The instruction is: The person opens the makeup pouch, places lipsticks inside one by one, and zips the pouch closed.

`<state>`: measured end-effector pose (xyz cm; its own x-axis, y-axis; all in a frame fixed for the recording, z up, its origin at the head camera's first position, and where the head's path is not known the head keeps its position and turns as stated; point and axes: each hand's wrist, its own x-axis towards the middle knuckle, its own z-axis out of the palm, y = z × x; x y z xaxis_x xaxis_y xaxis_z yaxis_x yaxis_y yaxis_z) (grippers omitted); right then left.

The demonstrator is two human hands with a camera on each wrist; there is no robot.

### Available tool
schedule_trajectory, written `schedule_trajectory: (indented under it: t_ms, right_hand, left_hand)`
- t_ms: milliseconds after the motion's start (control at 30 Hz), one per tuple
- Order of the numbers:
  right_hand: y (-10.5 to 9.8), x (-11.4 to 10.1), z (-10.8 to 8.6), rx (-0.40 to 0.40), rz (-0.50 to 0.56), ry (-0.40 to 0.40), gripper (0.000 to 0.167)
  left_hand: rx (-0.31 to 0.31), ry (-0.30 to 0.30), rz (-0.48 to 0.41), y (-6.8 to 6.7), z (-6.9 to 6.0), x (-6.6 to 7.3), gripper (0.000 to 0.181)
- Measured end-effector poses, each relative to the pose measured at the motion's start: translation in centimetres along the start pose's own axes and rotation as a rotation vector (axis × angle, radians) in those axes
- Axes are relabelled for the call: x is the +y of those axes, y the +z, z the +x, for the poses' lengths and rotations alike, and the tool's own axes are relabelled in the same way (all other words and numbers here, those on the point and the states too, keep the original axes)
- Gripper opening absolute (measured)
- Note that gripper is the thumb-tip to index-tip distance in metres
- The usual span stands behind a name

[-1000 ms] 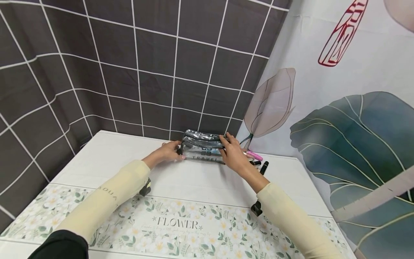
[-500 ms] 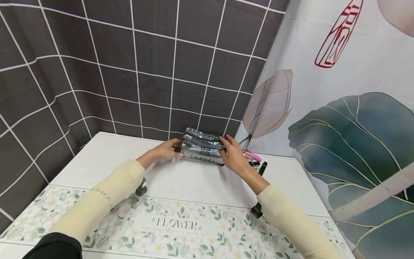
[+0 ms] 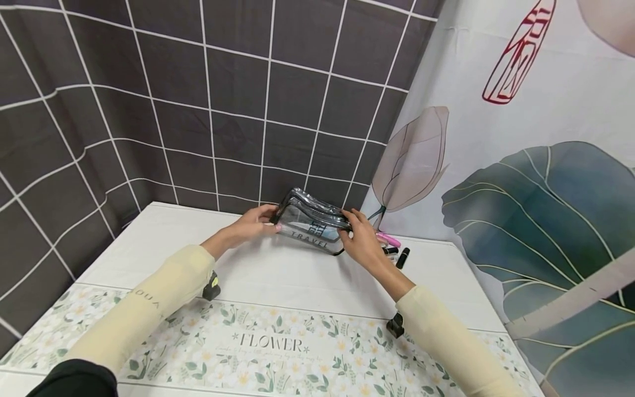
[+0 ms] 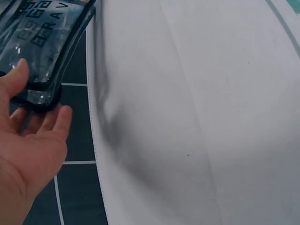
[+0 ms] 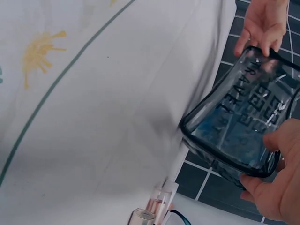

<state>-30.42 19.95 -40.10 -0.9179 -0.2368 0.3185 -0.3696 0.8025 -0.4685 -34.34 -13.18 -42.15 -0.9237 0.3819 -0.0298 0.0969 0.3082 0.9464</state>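
Note:
A clear toiletry bag (image 3: 310, 226) with black edging and the word TRAVEL on its front is held between both hands near the back of the white table (image 3: 238, 278). At its left end, my left hand (image 3: 252, 225) grips it, thumb in front and fingers behind, as the left wrist view shows. My right hand (image 3: 364, 237) holds the right end near the black zip top. Through the clear wall of the bag (image 5: 234, 117) something bluish shows; its kind cannot be made out.
Right of the bag lie a pink tube (image 3: 388, 239) and black-capped cosmetics (image 3: 403, 257). A clear pinkish tube (image 5: 158, 202) and a metallic cap (image 5: 142, 216) show in the right wrist view. Behind the table hangs a dark grid-patterned cloth (image 3: 238, 138).
The left end of the bag has risen, so the bag now tilts down to the right. My left hand has moved up with it; my right hand has hardly moved.

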Motion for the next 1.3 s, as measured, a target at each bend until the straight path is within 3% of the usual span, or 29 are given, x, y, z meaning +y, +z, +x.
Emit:
schedule_trajectory:
  t_ms: [267, 467, 733, 867, 1067, 1300]
  right_hand:
    - [0.4, 0.3, -0.3, 0.053, 0.069, 0.015, 0.059]
    - [0.7, 0.4, -0.8, 0.082, 0.084, 0.038, 0.057]
    - [1.4, 0.3, -0.9, 0.080, 0.089, 0.082, 0.057]
    - [1.6, 0.5, -1.1, 0.065, 0.101, 0.087, 0.057]
    - [1.5, 0.7, -1.2, 0.018, 0.102, 0.101, 0.061]
    - [0.4, 0.1, -0.8, 0.006, 0.071, 0.160, 0.090]
  left_hand:
    - [0.054, 0.051, -0.133, 0.4, 0.2, 0.5, 0.079]
    - [0.066, 0.134, -0.231, 1.1, 0.3, 0.9, 0.084]
    - [0.105, 0.206, -0.292, 1.9, 0.4, 1.3, 0.078]
    - [0.119, 0.216, -0.287, 2.0, 0.3, 1.6, 0.077]
    - [0.144, 0.205, -0.204, 1.8, 0.2, 2.1, 0.076]
    - [0.137, 0.228, -0.156, 1.6, 0.5, 2.3, 0.075]
